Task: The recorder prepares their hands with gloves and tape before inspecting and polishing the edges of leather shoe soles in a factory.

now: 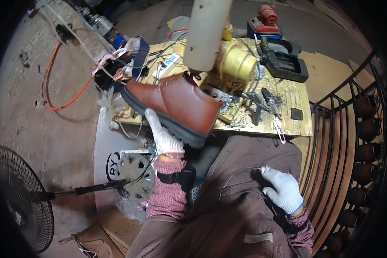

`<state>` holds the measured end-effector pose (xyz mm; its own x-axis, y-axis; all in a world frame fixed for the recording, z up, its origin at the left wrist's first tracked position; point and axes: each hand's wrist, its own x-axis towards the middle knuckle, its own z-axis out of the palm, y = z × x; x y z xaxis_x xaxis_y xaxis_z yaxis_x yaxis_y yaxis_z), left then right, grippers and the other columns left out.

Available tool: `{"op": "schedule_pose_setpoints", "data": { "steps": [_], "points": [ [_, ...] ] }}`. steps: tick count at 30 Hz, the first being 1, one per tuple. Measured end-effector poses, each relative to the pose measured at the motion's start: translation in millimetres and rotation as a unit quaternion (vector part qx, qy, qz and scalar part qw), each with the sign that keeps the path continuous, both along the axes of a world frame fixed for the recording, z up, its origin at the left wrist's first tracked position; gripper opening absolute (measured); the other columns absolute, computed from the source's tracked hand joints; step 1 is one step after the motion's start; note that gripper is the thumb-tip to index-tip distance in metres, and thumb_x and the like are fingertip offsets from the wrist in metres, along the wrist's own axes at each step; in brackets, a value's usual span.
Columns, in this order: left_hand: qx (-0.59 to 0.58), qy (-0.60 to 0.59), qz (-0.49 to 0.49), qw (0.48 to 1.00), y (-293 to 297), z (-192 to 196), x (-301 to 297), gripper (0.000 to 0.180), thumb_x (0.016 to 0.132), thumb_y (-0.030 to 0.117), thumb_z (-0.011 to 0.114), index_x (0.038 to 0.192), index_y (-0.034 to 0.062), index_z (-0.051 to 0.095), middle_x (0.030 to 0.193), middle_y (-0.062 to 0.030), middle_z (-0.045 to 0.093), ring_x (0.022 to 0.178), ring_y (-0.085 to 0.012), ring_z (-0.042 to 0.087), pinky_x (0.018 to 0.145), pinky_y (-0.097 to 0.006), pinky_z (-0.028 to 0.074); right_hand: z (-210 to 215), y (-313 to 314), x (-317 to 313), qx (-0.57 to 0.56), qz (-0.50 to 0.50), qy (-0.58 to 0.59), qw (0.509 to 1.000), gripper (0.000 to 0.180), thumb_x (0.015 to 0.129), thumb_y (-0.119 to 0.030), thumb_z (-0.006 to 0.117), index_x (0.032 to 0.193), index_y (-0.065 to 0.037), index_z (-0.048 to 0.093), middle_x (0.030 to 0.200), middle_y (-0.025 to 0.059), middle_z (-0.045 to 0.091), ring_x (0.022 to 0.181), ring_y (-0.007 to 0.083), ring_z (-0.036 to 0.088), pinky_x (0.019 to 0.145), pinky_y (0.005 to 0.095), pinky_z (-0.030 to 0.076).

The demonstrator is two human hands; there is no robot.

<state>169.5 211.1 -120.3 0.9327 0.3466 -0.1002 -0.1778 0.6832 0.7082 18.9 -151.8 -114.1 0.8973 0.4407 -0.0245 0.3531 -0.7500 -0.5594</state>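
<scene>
A brown leather shoe (176, 98) with a thick black sole is tilted at the near left edge of the workbench, toe to the left. My left hand (162, 134), in a white knit glove, grips it by the sole. Its fingers are mostly hidden behind the shoe. Over my lap is my right hand (284, 189), also gloved, with its fingers curled. A thin dark thread (240, 170) arcs across my brown trousers to its fingertips. Whether the pinch is tight is hard to see.
The yellow-topped workbench (303, 124) holds a yellow machine part (236, 62), pliers (259, 103) and a black tray (288, 66). A pale post (207, 34) rises behind the shoe. A fan (21, 198) stands left; a black rack (331, 129) with shoes (369, 152) stands right.
</scene>
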Motion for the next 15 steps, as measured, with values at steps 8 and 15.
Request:
{"op": "schedule_pose_setpoints", "data": {
  "steps": [8, 15],
  "points": [
    [-0.106, -0.019, -0.339, 0.935, -81, -39, -94, 0.093, 0.109, 0.078, 0.038, 0.175, 0.0139, 0.026, 0.177, -0.0089, 0.034, 0.158, -0.0294, 0.038, 0.135, -0.045, 0.026, 49, 7, -11, 0.156, 0.036, -0.021, 0.987, 0.069, 0.092, -0.038, 0.083, 0.149, -0.005, 0.063, 0.148, 0.0309, 0.065, 0.102, 0.0443, 0.076, 0.084, 0.0436, 0.060],
    [0.141, 0.055, -0.528, 0.836, -146, 7, -64, 0.092, 0.110, 0.076, 0.042, 0.174, 0.0095, 0.031, 0.168, -0.0119, 0.046, 0.145, -0.0315, 0.053, 0.125, -0.046, 0.041, 122, -30, -52, 0.040, 0.013, -0.217, 0.975, 0.034, 0.075, -0.032, 0.083, 0.100, -0.011, 0.074, 0.085, 0.0064, 0.067, 0.069, 0.0338, 0.065, 0.066, 0.0472, 0.050]
  ]
}}
